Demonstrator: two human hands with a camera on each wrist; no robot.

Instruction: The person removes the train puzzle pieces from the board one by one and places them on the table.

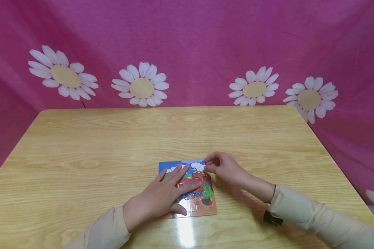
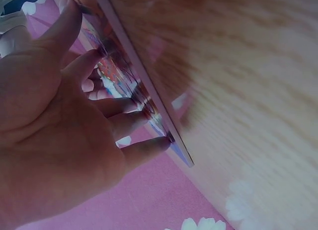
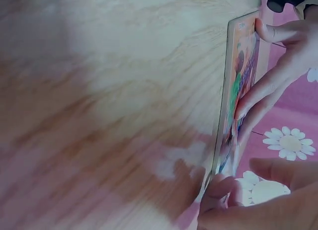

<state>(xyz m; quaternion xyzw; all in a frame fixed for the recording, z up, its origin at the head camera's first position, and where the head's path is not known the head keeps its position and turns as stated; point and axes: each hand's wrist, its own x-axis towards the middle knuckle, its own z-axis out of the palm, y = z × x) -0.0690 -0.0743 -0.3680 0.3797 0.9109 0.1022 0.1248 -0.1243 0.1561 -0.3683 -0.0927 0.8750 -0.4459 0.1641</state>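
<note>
A colourful jigsaw puzzle (image 1: 194, 205) in a flat tray lies on the table, with blue sky and white clouds along its far side and an orange near border. My left hand (image 1: 157, 197) is spread across its left and middle parts, fingertips resting on the picture. In the left wrist view, the straight fingers of that hand reach onto the puzzle's surface (image 2: 117, 73). At the far right corner, my right hand (image 1: 229, 169) pinches the puzzle between thumb and curled fingers. The right wrist view shows those fingers (image 3: 218, 188) at the board's end. My left palm hides part of the picture.
The wooden table (image 1: 96, 145) stretches out on all sides of the puzzle. Behind it hangs a pink cloth (image 1: 193, 52) printed with white daisies. A black strap (image 1: 272, 218) hangs by the right sleeve.
</note>
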